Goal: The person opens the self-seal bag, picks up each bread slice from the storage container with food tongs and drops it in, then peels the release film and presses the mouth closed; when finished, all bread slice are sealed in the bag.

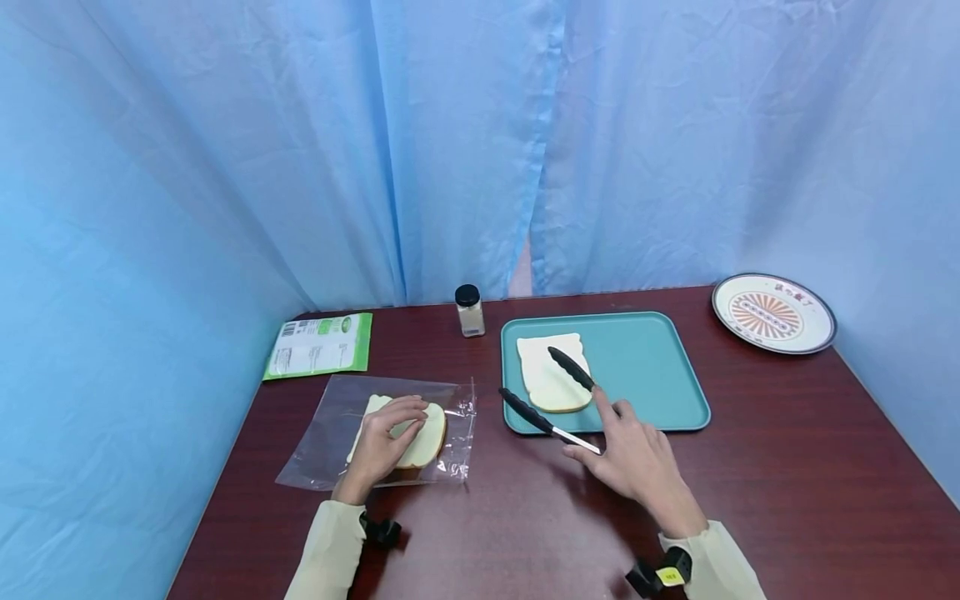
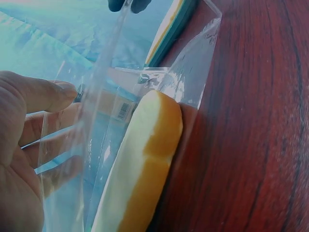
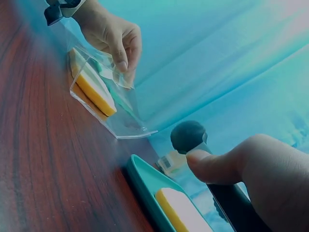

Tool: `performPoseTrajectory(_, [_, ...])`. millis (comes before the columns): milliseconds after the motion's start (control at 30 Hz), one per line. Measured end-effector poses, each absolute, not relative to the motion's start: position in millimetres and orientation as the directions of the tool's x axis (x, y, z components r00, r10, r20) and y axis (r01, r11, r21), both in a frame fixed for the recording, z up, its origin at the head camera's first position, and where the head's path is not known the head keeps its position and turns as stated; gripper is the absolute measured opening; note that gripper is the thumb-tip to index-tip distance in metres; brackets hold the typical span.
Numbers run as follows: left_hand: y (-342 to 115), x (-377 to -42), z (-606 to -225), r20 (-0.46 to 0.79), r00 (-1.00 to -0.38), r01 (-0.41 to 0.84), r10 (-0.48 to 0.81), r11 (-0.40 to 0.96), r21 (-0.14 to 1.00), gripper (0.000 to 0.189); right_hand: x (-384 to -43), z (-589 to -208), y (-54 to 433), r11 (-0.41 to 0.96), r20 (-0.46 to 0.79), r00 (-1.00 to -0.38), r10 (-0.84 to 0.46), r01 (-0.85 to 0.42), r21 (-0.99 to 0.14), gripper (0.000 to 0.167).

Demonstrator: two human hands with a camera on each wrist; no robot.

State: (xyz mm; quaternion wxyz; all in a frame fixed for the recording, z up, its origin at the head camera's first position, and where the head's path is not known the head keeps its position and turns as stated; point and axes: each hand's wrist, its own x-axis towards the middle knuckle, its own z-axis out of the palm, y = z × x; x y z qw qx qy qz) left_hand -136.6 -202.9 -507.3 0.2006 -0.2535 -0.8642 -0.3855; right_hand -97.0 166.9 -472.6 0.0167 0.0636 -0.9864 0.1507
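Observation:
My left hand point(image 1: 388, 437) pinches the upper film of a clear plastic bag point(image 1: 315, 450) between thumb and fingers. A slice of bread point(image 2: 140, 169) lies inside this bag on the table; the film stands lifted above it. My right hand point(image 1: 633, 454) grips metal tongs point(image 1: 531, 412) with black tips, their arms spread apart. The tongs hover over the near left part of a teal tray point(image 1: 645, 367), one tip above a second bread slice point(image 1: 551, 379) and the other past the tray's left edge. Nothing is between the tips.
Behind the bag lies a green and white packet point(image 1: 318, 346). A small jar point(image 1: 470, 312) with a black lid stands at the back, left of the tray. At the back right is a patterned plate point(image 1: 813, 321). Blue curtains point(image 1: 465, 150) border the table point(image 1: 525, 533).

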Motion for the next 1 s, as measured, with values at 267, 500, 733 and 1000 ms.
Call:
performPoseTrajectory(267, [-202,-137,-507,0.526,-0.803,0.579,0.282,0.578,0.575,0.013,-87,-474,172,0.946,0.015,-1.000,-0.017,-0.021,-0.324,0.097])
performPoseTrajectory(500, [-202,-137,-509,0.552,-0.784,0.603,0.284,0.560,0.568,0.015,-79,-472,172,0.934,-0.047,-0.998,0.050,0.064,-0.350,0.099])
performPoseTrajectory(733, [-201,-136,-508,0.559,-0.781,0.604,0.277,0.558,0.568,0.016,-72,-465,162,0.921,-0.115,-0.988,0.107,0.142,-0.362,0.103])
performPoseTrajectory(1000, [-201,-136,-507,0.554,-0.786,0.599,0.276,0.564,0.569,0.016,-67,-457,151,0.920,-0.117,-0.984,0.132,0.166,-0.356,0.104])
